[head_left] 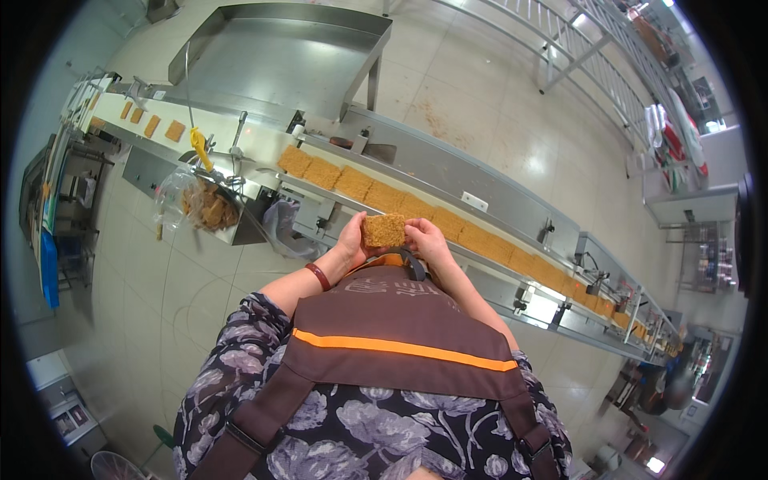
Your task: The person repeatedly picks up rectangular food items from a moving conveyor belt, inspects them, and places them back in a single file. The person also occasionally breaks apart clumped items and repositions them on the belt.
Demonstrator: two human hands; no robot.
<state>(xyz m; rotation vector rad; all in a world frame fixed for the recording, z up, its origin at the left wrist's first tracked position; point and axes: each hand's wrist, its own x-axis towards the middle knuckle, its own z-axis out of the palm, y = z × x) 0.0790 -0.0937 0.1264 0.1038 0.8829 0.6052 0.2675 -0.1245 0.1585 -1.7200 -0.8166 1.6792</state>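
A rectangular golden-brown instant noodle block (384, 230) is held up in front of my apron, over the near edge of the conveyor. My left hand (351, 242) grips its left side, with the fingers partly hidden behind and below it. At the block's right edge, the bent fingers and thumb of my right hand (427, 237) pinch its side. Just beyond my hands, a row of similar blocks (354, 183) lies nearly end to end along the conveyor belt (273, 139).
Broken pieces (211, 207) fill a clear plastic bag at the left, below a yellow-wrapped fitting (200, 147). Several spaced blocks (174, 131) lie on the belt farther left. Beyond stands a stainless-steel tray table (288, 57). Metal guide rails (420, 157) flank the row.
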